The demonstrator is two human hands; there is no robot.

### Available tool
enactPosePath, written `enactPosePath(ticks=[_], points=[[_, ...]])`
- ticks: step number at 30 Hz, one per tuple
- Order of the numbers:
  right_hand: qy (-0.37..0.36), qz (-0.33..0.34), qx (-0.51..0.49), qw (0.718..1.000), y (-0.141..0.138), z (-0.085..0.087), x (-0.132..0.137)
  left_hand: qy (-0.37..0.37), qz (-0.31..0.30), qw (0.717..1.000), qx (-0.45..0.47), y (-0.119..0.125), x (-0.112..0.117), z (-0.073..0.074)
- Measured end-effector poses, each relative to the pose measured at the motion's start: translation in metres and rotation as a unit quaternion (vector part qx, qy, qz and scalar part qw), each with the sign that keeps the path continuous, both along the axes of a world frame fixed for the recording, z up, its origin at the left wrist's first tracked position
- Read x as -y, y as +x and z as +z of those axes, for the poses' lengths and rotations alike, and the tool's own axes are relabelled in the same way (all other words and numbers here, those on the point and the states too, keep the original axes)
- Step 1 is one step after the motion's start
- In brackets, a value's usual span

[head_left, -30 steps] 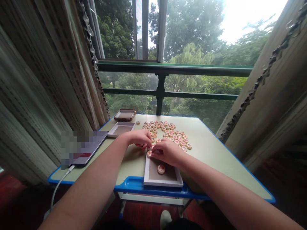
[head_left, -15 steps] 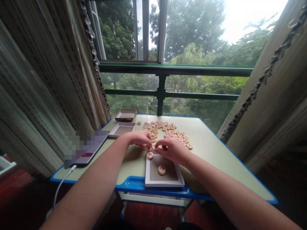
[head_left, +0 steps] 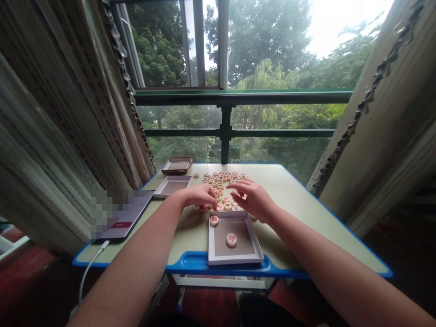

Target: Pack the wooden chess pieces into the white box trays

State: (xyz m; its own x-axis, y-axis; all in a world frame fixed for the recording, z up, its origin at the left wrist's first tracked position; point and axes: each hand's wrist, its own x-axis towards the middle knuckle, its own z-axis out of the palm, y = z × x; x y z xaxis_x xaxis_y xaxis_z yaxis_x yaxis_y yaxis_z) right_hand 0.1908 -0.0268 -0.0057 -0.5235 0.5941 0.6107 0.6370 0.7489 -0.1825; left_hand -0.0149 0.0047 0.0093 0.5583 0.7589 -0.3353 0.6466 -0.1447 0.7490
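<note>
Left curtain (head_left: 57, 127): hangs along the left side of the window and reaches down beside the table.
Device (head_left: 131, 213): dark and flat, partly blurred, lying on the left edge of the table.
Cable (head_left: 89, 268): white, joined to the near corner of the device and dropping over the blue table rim.
Brown tray (head_left: 177, 165): on the far left corner of the table, next to the window.
Pale tray (head_left: 172, 185): just in front of the brown tray, between it and the device.
Left hand (head_left: 199, 197): palm down, fingers curled onto the table top at the near left edge of the wooden discs. A reddish disc shows under the fingertips. Whether the fingers grip it cannot be told.
Wooden discs (head_left: 223, 178): round, light wood with red or dark marks, lying flat in a loose cluster in the middle of the table, from the hands back toward the window.
Near tray (head_left: 235, 261): white rim, brown floor, at the near table edge between the forearms. One disc (head_left: 231, 239) lies flat inside it. Another disc (head_left: 214, 220) sits at its far left corner.
Right hand (head_left: 254, 199): palm down, fingers spread and loose above the near right part of the cluster, with nothing seen in its grip.
Table (head_left: 299, 213): pale green top with a blue rim.
Window rail (head_left: 238, 96): green, horizontal, behind the table, with trees beyond it.
Right curtain (head_left: 391, 113): hangs to the right of the table.
</note>
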Motion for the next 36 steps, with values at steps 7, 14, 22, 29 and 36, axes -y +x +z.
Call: enactPosePath(ticks=[7, 14, 22, 29, 36], points=[[-0.047, -0.234, -0.020, 0.971, 0.041, -0.009, -0.040, 0.162, 0.135, 0.974, 0.086, 0.006, -0.011, -0.011], [-0.140, -0.226, 0.092, 0.960, 0.042, -0.019, -0.049, 0.387, 0.153, 0.909, -0.019, -0.005, -0.030, -0.028], [-0.124, -0.213, 0.054, 0.968, 0.041, -0.025, -0.054, 0.399, 0.208, 0.892, -0.042, -0.009, -0.038, -0.033], [-0.140, -0.200, 0.054, 0.968, 0.038, -0.025, -0.055, 0.227, 0.266, 0.934, 0.072, -0.005, -0.036, -0.032], [-0.164, -0.214, 0.056, 0.961, 0.039, -0.023, -0.054, 0.246, 0.282, 0.921, 0.111, -0.006, -0.041, -0.036]])
